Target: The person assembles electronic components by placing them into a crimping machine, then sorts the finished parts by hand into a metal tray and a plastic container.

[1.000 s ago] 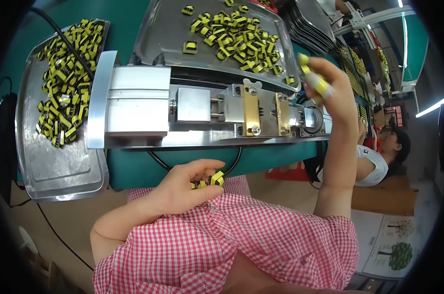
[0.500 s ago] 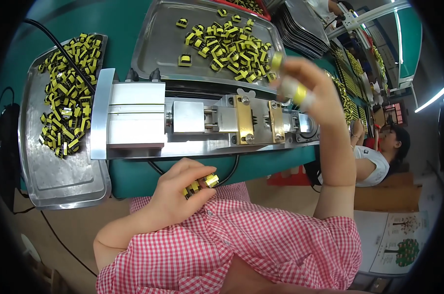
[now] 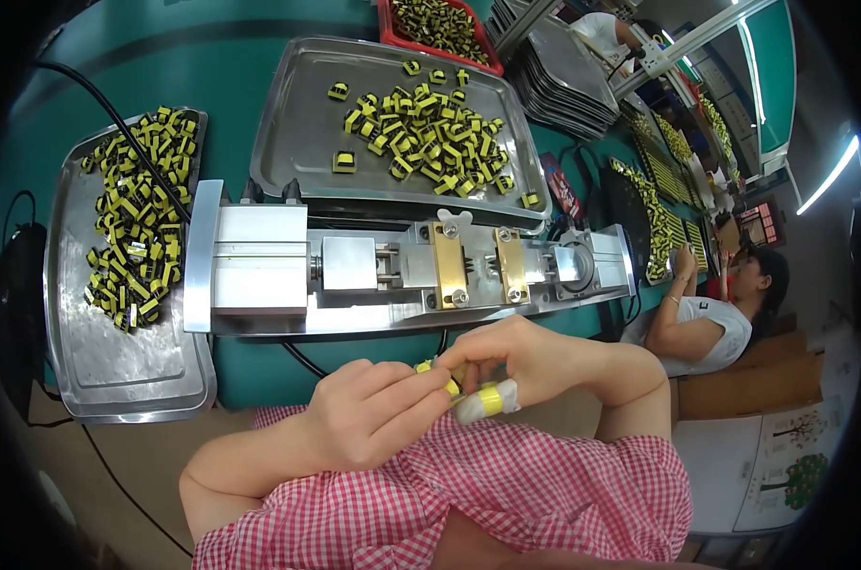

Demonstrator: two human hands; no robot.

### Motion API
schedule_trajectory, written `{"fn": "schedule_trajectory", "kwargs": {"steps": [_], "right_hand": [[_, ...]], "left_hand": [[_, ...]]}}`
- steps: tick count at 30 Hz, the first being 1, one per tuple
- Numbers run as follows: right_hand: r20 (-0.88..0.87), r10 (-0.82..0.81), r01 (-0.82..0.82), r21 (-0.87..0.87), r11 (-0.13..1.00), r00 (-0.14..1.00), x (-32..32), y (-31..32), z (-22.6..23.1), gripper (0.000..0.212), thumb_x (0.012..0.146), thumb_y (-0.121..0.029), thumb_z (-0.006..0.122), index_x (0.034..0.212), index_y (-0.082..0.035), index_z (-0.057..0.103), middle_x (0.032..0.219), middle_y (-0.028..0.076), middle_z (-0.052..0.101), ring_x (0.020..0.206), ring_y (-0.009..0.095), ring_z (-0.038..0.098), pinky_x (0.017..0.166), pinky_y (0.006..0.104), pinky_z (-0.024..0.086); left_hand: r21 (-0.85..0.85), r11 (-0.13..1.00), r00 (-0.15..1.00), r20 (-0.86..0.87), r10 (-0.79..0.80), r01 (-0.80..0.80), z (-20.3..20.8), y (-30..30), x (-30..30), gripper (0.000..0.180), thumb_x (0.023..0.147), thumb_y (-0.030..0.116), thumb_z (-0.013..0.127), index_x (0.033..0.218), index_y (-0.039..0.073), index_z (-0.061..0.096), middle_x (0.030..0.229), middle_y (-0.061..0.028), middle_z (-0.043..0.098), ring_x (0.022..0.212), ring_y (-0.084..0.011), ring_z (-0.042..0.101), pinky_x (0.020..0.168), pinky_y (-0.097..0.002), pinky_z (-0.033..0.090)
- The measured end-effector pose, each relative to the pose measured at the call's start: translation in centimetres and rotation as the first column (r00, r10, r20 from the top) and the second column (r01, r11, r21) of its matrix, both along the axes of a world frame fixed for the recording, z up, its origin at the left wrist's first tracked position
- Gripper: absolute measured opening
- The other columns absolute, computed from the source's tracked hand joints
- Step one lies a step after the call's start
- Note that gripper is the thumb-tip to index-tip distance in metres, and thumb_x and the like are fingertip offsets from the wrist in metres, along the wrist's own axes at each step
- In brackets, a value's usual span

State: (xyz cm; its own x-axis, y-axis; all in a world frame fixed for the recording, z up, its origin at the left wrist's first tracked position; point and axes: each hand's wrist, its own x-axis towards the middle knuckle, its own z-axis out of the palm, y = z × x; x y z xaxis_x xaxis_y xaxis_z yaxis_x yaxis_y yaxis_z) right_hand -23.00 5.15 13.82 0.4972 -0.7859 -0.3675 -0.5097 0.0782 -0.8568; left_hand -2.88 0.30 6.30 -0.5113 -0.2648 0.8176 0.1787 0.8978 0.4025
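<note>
In front of the machine, my two hands meet close to my checked shirt. My left hand (image 3: 366, 410) is closed around several small yellow-and-black transformers (image 3: 452, 388), which are largely hidden by its fingers. My right hand (image 3: 539, 366) is pinched at the same small parts, its fingertips touching them beside my left fingers. One right finger is wrapped in a white covering with a yellow band (image 3: 491, 399). Just beyond the hands lies the metal clamping machine (image 3: 350, 263), with two brass plates (image 3: 448, 266) and dark toothed pieces between them.
A metal tray (image 3: 293, 123) behind the machine carries many loose transformers; another tray (image 3: 131, 375) with more stands left. A red basket (image 3: 385, 30) and stacked trays (image 3: 554, 81) are at the back. Black cables (image 3: 103, 100) cross the left. A co-worker (image 3: 710, 323) sits at right.
My right hand has come down from over the far tray's right edge to my left hand. The left hand has closed further over its parts. The view has shifted slightly.
</note>
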Motion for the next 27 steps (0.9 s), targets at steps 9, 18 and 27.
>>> {"fn": "schedule_trajectory", "kwargs": {"steps": [9, 18, 27], "right_hand": [[-0.083, -0.218, 0.184, -0.305, 0.934, 0.972, -0.8, 0.5, 1.8, 0.038, 0.065, -0.012, 0.074, 0.098, -0.001, 0.059, 0.081, 0.006, 0.059, 0.067, 0.011, 0.056, 0.056, 0.023, 0.045], [-0.324, -0.538, 0.163, -0.723, 0.671, 0.778, -5.9, -0.8, 0.5, 0.037, 0.064, -0.007, 0.072, 0.098, -0.001, 0.059, 0.072, 0.004, 0.052, 0.061, 0.012, 0.05, 0.054, 0.0222, 0.04], [-0.484, -0.46, -0.055, -0.732, 0.679, 0.745, -4.5, -1.4, 0.5, 0.036, 0.065, -0.007, 0.07, 0.098, -0.002, 0.058, 0.074, 0.008, 0.052, 0.062, 0.02, 0.054, 0.055, 0.0268, 0.042]], "left_hand": [[0.967, 0.003, 0.931, -0.245, -0.271, 0.256, -0.1, 0.3, 1.3, 0.022, 0.078, 0.003, 0.059, 0.098, 0.001, 0.05, 0.091, -0.0112, 0.056, 0.076, -0.0176, 0.059, 0.056, -0.0266, 0.047], [0.781, -0.602, 0.871, -0.401, -0.282, 0.165, -2.6, -0.1, 2.1, 0.033, 0.077, -0.002, 0.045, 0.11, -0.003, 0.043, 0.102, -0.0196, 0.055, 0.087, -0.0252, 0.059, 0.057, -0.0294, 0.05], [0.736, -0.663, 0.858, -0.422, -0.293, 0.136, -3.0, 0.0, 1.9, 0.032, 0.085, 0.009, 0.036, 0.114, -0.006, 0.037, 0.105, -0.0241, 0.052, 0.089, -0.0281, 0.059, 0.058, -0.0311, 0.051]]}}
